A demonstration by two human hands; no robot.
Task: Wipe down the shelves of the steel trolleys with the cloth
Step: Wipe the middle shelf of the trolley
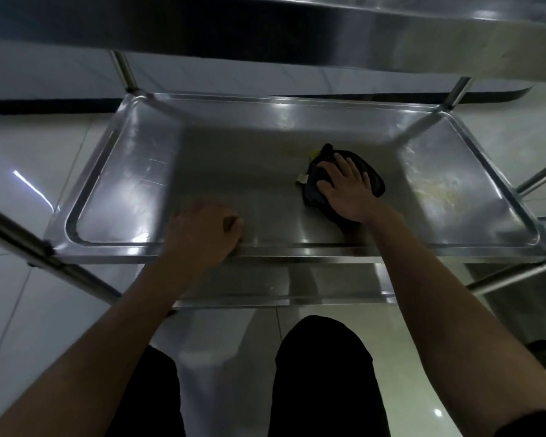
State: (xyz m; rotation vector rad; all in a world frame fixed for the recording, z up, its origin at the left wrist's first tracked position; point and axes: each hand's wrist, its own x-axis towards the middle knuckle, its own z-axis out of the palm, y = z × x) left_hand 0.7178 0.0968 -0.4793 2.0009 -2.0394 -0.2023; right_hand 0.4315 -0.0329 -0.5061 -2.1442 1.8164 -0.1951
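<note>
Steel shelf [265, 171] fills mid-frame; right hand [344, 187], fingers spread, presses the dark cloth [375, 181] flat, while left hand [202, 234] fingers curl over the shelf's near rim.

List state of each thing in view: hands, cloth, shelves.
right hand: flat, fingers spread, pressing on the cloth.
left hand: curled over the middle shelf's front rim.
cloth: dark, bunched, lying on the middle shelf, right of centre.
middle shelf: yellowish smear at its right end.
top shelf: only its edge visible overhead.
</note>
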